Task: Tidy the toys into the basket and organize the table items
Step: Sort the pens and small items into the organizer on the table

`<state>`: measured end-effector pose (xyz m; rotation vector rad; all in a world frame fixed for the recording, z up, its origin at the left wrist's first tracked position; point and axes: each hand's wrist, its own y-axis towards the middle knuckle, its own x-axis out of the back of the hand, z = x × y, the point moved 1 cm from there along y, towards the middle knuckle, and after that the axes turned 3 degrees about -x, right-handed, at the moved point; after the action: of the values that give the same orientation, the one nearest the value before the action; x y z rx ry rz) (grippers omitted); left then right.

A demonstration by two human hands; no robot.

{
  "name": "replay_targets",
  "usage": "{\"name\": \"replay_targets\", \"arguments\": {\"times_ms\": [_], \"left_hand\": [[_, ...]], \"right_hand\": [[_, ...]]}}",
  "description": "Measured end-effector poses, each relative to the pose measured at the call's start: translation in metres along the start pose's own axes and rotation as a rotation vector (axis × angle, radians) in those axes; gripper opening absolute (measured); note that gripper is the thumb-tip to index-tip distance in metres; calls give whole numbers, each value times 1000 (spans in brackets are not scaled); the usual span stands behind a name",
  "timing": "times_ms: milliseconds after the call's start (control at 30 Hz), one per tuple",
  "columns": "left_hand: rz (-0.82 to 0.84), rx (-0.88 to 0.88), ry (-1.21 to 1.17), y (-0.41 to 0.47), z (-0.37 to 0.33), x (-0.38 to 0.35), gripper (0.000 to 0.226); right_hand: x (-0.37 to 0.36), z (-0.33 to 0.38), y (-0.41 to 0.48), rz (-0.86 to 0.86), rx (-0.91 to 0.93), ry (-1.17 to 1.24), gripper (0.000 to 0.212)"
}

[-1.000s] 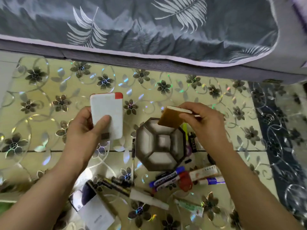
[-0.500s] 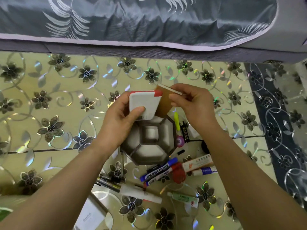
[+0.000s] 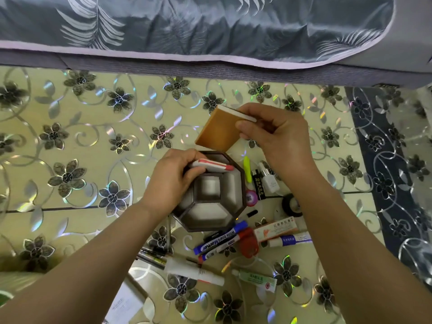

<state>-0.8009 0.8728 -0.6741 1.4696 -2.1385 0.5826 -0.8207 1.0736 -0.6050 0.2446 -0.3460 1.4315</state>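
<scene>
Nearest us, markers (image 3: 218, 240) and tubes lie scattered on the worktop (image 3: 70, 127). Our left hand (image 3: 174, 177) grips a white-and-red card case (image 3: 211, 165), edge-down in the far compartment of the octagonal organizer (image 3: 211, 195). Beyond it, our right hand (image 3: 275, 136) pinches an orange pad (image 3: 218, 130) aloft.

White box (image 3: 126, 305) cut by bottom edge

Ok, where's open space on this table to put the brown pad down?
Bare tablecloth lies left of the octagonal organizer, up to the sofa edge. Crowded: markers, tubes and tape roll near and right of it.
</scene>
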Motion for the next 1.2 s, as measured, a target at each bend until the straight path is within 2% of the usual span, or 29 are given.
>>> {"name": "replay_targets", "arguments": {"times_ms": [133,267,367,567,667,767,867,967,1033,1100,1200], "left_hand": [[-27,-7,107,-9,4,9,21],[-151,-6,42,-19,6,15,21],[-159,-14,62,-24,5,16,24],[-115,-13,138,-29,2,12,45],[-92,-25,134,-31,-1,11,44],[-71,-38,147,-32,-4,15,41],[-80,-75,147,-48,1,31,41],[-162,45,123,-80,21,51,45],[-177,171,114,-111,37,56,51],[-135,281,86,-146,51,55,57],[-50,350,144,-192,61,44,58]], "right_hand": [[-9,-3,-4,66,19,-78,17],[-18,-6,-14,161,128,-346,12],[-28,-16,-22,252,185,-554,12],[-31,-34,-22,360,97,-558,20],[-32,-27,-24,395,125,-609,23],[-37,-24,-29,397,126,-681,36],[-52,-15,-48,335,186,-730,46],[-70,1,-84,195,317,-640,49],[-86,3,-117,178,350,-635,51],[-105,1,-148,212,353,-609,52],[-133,-12,-193,351,249,-640,51]]}}
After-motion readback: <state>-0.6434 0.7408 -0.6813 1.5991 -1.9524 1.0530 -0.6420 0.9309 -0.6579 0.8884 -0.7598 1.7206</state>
